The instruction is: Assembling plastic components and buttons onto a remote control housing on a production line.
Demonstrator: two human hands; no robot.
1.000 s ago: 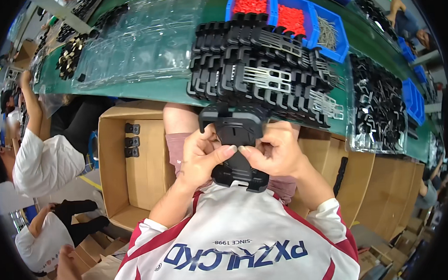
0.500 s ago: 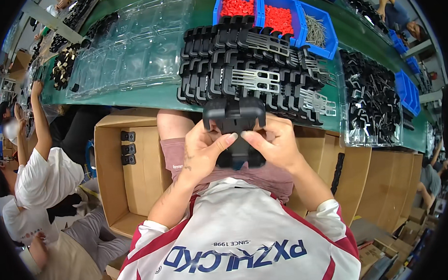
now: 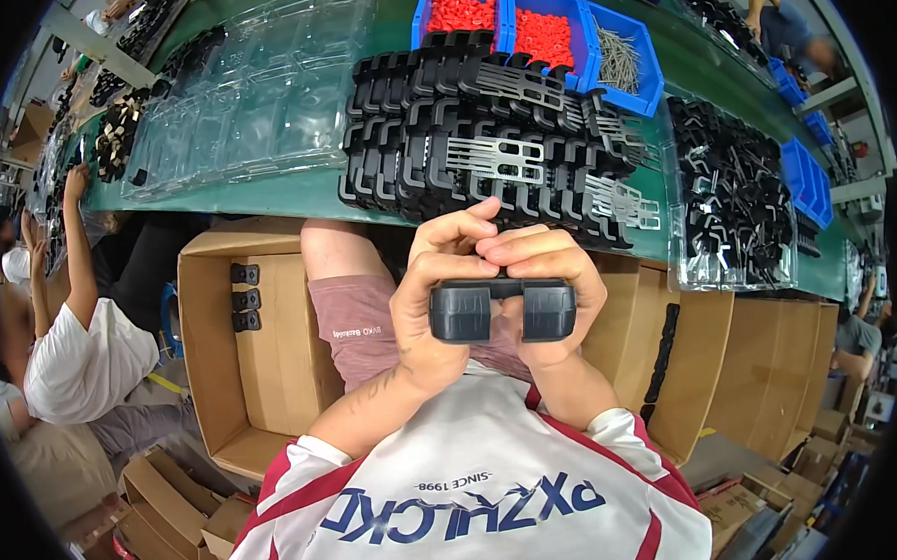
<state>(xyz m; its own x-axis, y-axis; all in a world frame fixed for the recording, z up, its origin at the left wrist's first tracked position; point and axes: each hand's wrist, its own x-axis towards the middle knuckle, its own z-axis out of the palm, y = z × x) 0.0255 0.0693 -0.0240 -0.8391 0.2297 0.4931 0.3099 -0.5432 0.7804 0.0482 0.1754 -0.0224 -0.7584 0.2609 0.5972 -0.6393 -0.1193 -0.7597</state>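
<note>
Held in front of my chest is a black plastic holder (image 3: 460, 315) with two blocky, rounded ends side by side and a gap between them. My left hand (image 3: 432, 306) is closed around its left side. My right hand (image 3: 560, 275) grips the right side, its fingers folded over the top edge. The fingertips of both hands come together above the piece; the thumbs are mostly hidden behind it. Just beyond, at the bench edge, stand stacked rows of black hooked plastic parts (image 3: 393, 147), with slotted metal plates (image 3: 498, 158) lying on them.
Blue bins (image 3: 651, 99) hold red pieces and metal pins at the back. Clear trays (image 3: 250, 98) lie left; a tray of black parts (image 3: 730, 198) sits right. Cardboard boxes (image 3: 207, 361) flank my legs, the left one holding several black pieces. A co-worker (image 3: 91, 356) sits at left.
The holder has been turned so its two blocky ends face me. My hands have shifted from thumbs pressing its near face to fingers wrapped over its top.
</note>
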